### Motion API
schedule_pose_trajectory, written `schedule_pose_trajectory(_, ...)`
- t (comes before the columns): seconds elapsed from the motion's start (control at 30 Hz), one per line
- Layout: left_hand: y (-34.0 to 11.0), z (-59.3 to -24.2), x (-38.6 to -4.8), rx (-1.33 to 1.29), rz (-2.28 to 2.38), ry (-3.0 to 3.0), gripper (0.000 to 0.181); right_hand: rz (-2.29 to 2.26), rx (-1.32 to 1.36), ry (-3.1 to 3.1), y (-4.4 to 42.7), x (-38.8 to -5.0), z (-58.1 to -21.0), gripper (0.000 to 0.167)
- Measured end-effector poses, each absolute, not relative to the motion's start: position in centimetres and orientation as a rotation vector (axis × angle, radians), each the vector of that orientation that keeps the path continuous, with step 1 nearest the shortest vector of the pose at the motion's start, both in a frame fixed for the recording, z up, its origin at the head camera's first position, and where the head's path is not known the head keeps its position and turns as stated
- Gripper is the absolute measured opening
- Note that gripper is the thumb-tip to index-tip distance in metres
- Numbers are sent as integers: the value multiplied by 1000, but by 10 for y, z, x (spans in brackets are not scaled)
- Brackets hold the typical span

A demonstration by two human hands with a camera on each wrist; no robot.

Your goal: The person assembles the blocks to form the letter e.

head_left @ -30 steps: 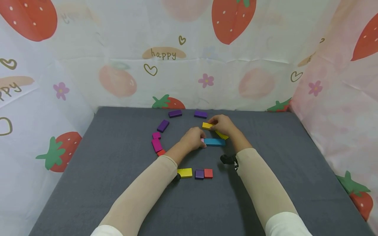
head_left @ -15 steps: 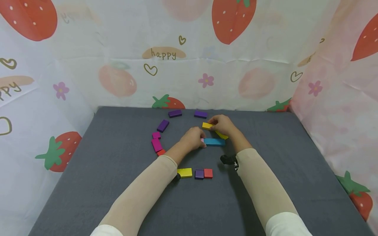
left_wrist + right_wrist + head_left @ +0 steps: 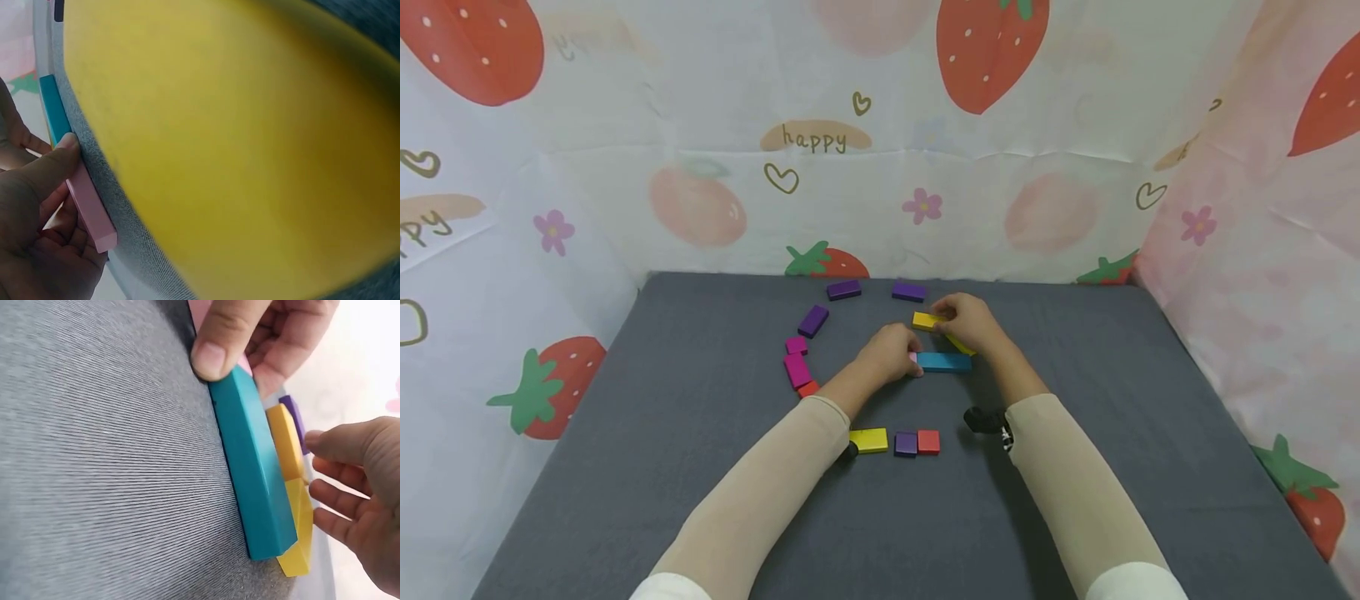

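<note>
My left hand (image 3: 889,352) pinches a pink block (image 3: 92,209), its thumb lying at the joint where that block meets a longer blue block (image 3: 944,362). In the right wrist view the blue block lies along the cloth, with an orange-yellow block (image 3: 285,440) and a lighter yellow block (image 3: 300,528) behind it. Over those two is my right hand (image 3: 967,321); the right wrist view shows its thumb and fingers parted and gripping nothing. Whether a fingertip touches the yellow blocks is unclear.
Purple blocks (image 3: 844,289), magenta blocks (image 3: 797,371) and a red block (image 3: 808,389) form a curve on the grey cloth (image 3: 715,467). Nearer lie a yellow block (image 3: 869,440), a purple cube (image 3: 906,443) and a red cube (image 3: 928,442). Printed curtains (image 3: 850,208) surround the table.
My right wrist and sleeve have shifted slightly right and the hand has turned a little, covering more of the lighter yellow block. The left hand stays in place.
</note>
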State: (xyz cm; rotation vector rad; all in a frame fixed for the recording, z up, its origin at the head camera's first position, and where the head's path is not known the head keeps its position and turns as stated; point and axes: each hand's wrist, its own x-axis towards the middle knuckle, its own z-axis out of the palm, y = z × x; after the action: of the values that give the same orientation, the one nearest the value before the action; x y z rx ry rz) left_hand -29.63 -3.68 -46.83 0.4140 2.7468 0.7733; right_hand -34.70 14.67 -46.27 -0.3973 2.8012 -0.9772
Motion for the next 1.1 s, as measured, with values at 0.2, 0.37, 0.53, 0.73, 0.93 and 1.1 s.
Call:
schedule_pose_trajectory(0.2,-37,-466,-295,413,781,2745,37,-969,-348,2892,151,-330,-459,36)
schedule_pose_trajectory(0.37,-37,-467,-296,407,784,2747,37,-990,-298,2927,158,-314,-458,38)
schedule_pose_trajectory(0.53,-36,-471,-297,417,773,2761,37,-993,-254,2956,166,-298,-461,39)
schedule_pose_trajectory(0.73,-36,-475,-299,436,767,2765,36,-991,-201,2968,174,-282,-466,41)
schedule_pose_trajectory(0.93,-37,-475,-300,449,775,2772,37,-980,-228,2991,178,-267,-470,41)
schedule_pose_trajectory(1.1,-38,-475,-300,464,769,2774,38,-978,-266,3002,180,-257,-474,41)
